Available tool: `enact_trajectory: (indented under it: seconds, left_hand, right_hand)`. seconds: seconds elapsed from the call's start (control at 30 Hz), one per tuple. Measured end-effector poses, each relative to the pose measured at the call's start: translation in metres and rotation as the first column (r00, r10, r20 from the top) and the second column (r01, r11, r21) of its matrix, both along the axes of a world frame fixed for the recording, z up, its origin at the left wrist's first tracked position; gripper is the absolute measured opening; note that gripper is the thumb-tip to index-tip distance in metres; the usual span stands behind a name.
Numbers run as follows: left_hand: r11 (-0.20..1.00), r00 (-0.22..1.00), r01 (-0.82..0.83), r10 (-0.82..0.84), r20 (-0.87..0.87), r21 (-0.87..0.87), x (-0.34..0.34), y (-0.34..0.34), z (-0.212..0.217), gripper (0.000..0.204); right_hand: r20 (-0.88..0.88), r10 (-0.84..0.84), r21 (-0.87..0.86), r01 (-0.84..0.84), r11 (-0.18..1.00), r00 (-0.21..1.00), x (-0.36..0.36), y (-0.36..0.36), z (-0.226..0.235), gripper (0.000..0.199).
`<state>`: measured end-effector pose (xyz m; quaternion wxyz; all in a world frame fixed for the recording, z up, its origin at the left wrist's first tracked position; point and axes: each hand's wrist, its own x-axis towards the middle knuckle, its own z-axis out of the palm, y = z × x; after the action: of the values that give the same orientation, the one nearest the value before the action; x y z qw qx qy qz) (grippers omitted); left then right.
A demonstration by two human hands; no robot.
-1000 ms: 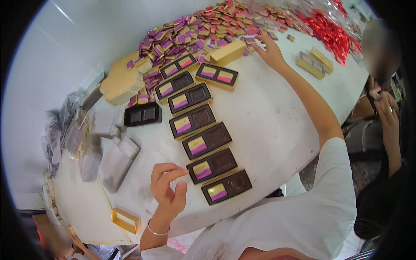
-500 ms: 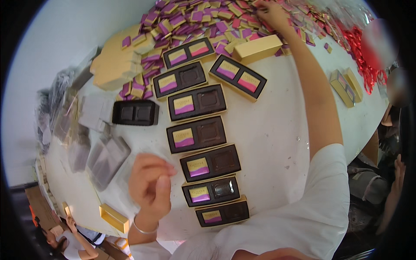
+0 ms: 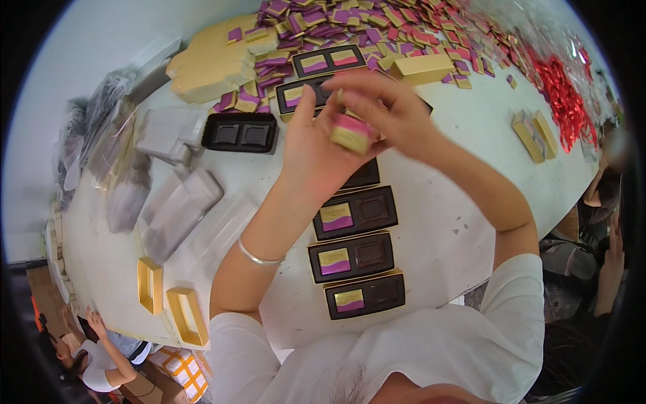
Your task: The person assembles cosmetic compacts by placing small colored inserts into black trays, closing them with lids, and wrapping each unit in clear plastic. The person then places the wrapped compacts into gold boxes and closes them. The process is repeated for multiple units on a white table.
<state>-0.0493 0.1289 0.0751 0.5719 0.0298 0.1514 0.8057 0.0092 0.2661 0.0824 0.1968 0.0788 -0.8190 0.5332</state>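
Observation:
My left hand (image 3: 313, 151) is raised over the row of boxes, palm up, with pink-and-gold wrapped chocolate squares (image 3: 351, 135) resting in it. Over them curl the blurred fingers of my right hand (image 3: 397, 111), touching the squares. Below lies a column of gold boxes with black two-pocket trays. In the near box (image 3: 365, 296), the middle box (image 3: 350, 256) and the box above it (image 3: 356, 212), a gold-and-purple square fills the left pocket and the right pocket is bare. The far box (image 3: 330, 60) holds a purple and a pink square. My hands partly hide the boxes between.
A big heap of wrapped squares (image 3: 377, 27) covers the table's far side. Left are stacked gold cartons (image 3: 215, 64), a black tray (image 3: 240, 132), clear plastic sleeves (image 3: 178, 212) and gold lids (image 3: 186, 316). Red ribbon (image 3: 558, 104) lies far right. Another person (image 3: 101, 360) is at lower left.
My right hand has come back from the heap to my left hand, bringing pink-and-gold squares. My left hand has risen from beside the boxes and turned palm up. The whole view has shifted.

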Motion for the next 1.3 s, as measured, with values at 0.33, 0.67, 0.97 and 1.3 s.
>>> enact_trajectory:
  seconds: [0.33, 0.67, 0.97, 1.3]
  left_hand:
    - [0.987, 0.989, 0.105, -0.091, 0.117, -0.119, -0.016, -0.003, -0.024, 0.032]
    - [0.942, 0.718, -0.167, -0.085, -0.691, -0.29, -0.05, -0.027, 0.006, 0.024]
    - [0.834, 0.495, -0.42, -0.121, -0.861, -0.359, -0.047, -0.025, 0.008, 0.024]
    - [0.622, -0.422, -0.758, -0.696, -0.58, -0.195, -0.042, -0.026, -0.012, 0.032]
  right_hand:
    - [-0.011, -0.116, -0.472, 0.097, 0.876, 0.993, 0.003, -0.03, -0.009, 0.038]
    - [-0.238, -0.011, 0.111, 0.039, 0.993, 0.971, 0.012, -0.003, -0.008, 0.041]
    - [-0.355, -0.038, 0.493, 0.222, 0.841, 0.934, 0.011, 0.006, -0.014, 0.028]
    - [0.15, -0.205, 0.478, 0.11, 0.871, 0.967, -0.05, 0.033, -0.042, 0.012]
